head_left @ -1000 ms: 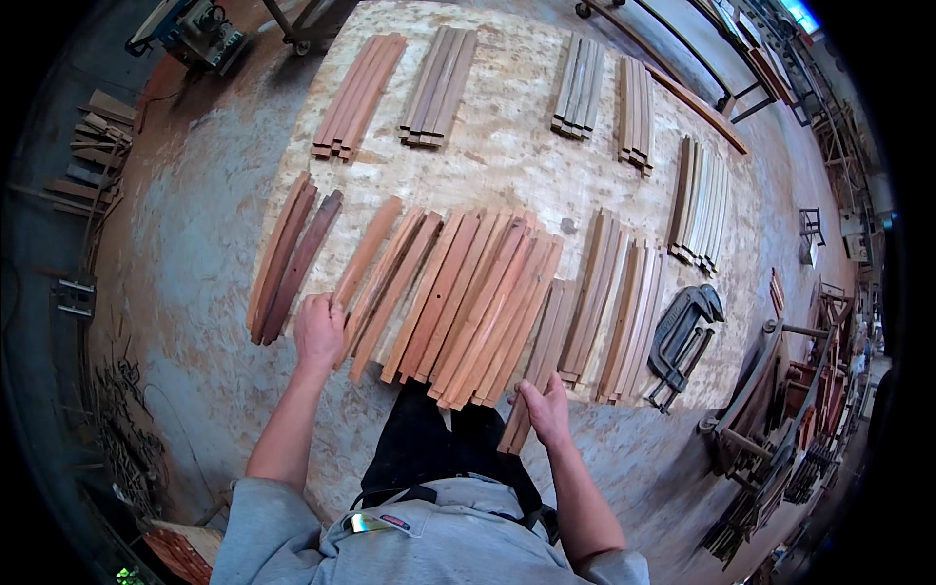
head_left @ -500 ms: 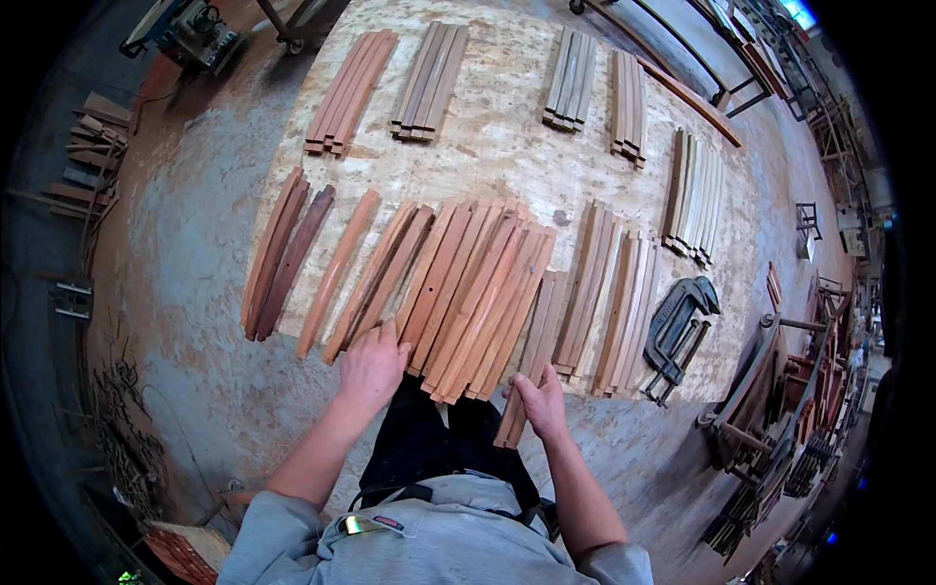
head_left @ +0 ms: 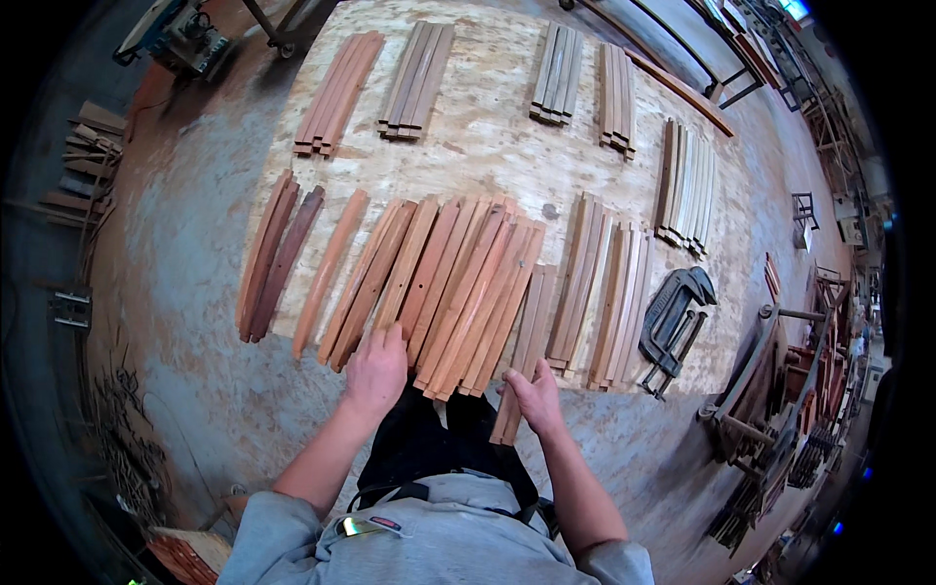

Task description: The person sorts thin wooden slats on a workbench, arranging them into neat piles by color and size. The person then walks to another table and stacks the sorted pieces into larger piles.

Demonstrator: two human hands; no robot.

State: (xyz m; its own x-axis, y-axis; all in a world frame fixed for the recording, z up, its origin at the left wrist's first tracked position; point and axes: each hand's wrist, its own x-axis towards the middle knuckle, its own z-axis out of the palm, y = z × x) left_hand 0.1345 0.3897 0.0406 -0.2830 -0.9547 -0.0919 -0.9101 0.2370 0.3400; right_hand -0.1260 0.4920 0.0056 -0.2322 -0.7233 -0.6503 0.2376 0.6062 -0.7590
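My left hand (head_left: pixel 377 372) is closed on the near end of a light reddish-brown wooden strip (head_left: pixel 407 263). That strip lies on the board, between a darker strip (head_left: pixel 373 283) on its left and a thick pile of reddish strips (head_left: pixel 475 302) on its right. On the other side of the pile, my right hand (head_left: pixel 535 396) grips a greyish-brown wooden strip (head_left: pixel 530 327) near its close end, thumb on top. This end sticks out past the board's near edge. Parts of both strips are hidden under my fingers.
The pale plywood board (head_left: pixel 478 156) carries several sorted bundles, among them a pinkish one (head_left: pixel 339 93) and a pale one (head_left: pixel 687 185) farther back. Two dark metal clamps (head_left: pixel 675 322) lie at the right edge. A rack of wood parts (head_left: pixel 780 419) stands right.
My left hand has drawn the light strip leftward, off the side of the reddish pile and toward the darker strip. The right hand keeps its grip. The whole view has shifted slightly.
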